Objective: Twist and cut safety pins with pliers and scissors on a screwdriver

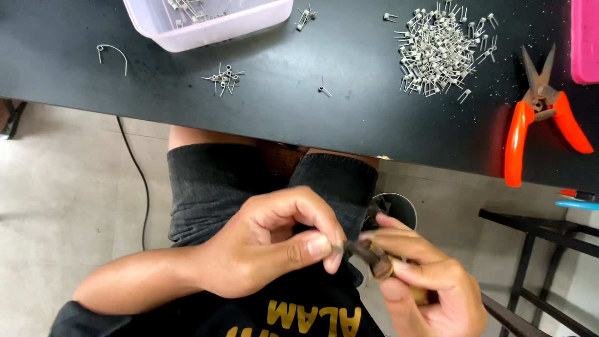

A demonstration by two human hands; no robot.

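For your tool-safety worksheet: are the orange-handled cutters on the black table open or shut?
Open: the orange-handled cutters lie with handles spread and blades parted.

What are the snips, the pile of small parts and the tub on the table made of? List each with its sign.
Snips: bare grey metal blades, glossy orange handles, probably plastic-coated.
Pile of small parts: thin silver-grey bent wire, likely steel, judging by its dull shine.
Tub: pale lilac plastic, smooth and slightly translucent.
Table: matt black top, material unclear.
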